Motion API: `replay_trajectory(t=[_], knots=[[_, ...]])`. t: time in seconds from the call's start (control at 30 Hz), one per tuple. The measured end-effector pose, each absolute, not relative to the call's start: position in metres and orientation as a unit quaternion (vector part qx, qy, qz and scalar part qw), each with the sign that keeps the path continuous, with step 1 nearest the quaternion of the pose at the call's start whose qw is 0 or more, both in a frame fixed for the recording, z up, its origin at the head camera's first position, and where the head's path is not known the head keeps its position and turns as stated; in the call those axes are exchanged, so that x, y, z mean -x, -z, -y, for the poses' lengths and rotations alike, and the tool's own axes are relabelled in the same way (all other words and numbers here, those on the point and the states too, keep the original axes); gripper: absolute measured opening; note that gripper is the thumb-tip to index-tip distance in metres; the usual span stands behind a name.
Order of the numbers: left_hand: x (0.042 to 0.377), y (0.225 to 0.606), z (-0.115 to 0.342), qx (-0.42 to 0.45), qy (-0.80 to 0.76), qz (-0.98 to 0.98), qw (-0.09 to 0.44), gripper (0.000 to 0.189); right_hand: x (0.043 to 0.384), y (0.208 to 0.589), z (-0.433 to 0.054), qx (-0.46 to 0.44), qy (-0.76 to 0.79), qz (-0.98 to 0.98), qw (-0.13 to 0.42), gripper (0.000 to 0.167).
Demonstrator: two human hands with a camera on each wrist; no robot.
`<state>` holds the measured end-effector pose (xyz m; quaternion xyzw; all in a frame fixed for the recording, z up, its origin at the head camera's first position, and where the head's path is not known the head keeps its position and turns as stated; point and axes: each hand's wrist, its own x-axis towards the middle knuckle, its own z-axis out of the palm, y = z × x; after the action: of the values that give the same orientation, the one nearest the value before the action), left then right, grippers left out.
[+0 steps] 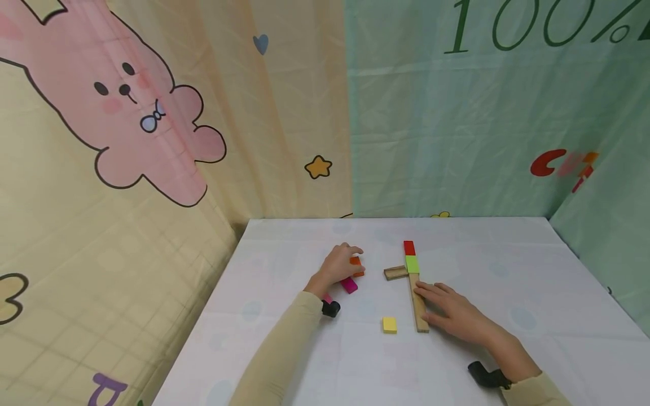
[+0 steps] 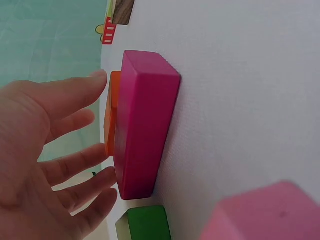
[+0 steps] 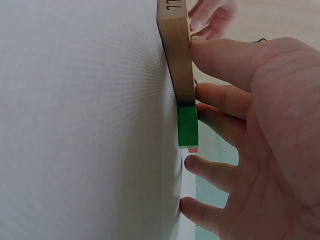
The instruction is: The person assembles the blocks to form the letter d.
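Note:
My left hand [image 1: 337, 264] reaches over an orange block [image 1: 357, 267], thumb and fingers spread at its two ends; whether they touch it I cannot tell. Close by lie a magenta block [image 2: 150, 125], a pink block [image 2: 265, 215] and a dark green block [image 2: 149, 223], the green one hidden in the head view. My right hand [image 1: 459, 316] rests its fingers along the right side of a long wooden strip [image 1: 418, 307]. Beyond the strip, in line, come a green block [image 1: 412, 264] and a red block [image 1: 409, 248]. A short wooden block [image 1: 396, 273] juts out leftward.
A yellow block [image 1: 389, 325] lies left of the strip's near end. The white-covered table [image 1: 457, 383] meets printed curtains [image 1: 294, 113] at its back and sides. Black straps [image 1: 486, 375] show at both wrists.

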<state>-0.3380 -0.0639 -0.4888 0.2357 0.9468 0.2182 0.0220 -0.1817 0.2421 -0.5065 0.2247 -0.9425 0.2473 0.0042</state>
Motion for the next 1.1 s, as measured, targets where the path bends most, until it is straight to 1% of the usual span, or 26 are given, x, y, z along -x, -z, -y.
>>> replay_trajectory(t=[0.2, 0.4, 0.57, 0.87, 1.1], knots=[[0.34, 0.489, 0.071, -0.24, -0.242, -0.939, 0.052, 0.054, 0.181, 0.505, -0.241, -0.226, -0.251, 0.941, 0.005, 0.062], [0.342, 0.486, 0.075, -0.249, -0.25, -0.933, 0.067, 0.061, 0.181, 0.506, -0.242, -0.23, -0.248, 0.941, 0.008, 0.062], [0.344, 0.488, 0.076, -0.237, -0.25, -0.936, 0.074, 0.061, 0.182, 0.507, -0.242, -0.233, -0.246, 0.941, 0.009, 0.062], [0.339, 0.491, 0.075, -0.223, -0.245, -0.942, 0.058, 0.056, 0.182, 0.507, -0.241, -0.233, -0.248, 0.94, 0.004, 0.062], [0.337, 0.493, 0.072, -0.217, -0.245, -0.944, 0.045, 0.057, 0.181, 0.507, -0.242, -0.235, -0.248, 0.94, 0.009, 0.063]])
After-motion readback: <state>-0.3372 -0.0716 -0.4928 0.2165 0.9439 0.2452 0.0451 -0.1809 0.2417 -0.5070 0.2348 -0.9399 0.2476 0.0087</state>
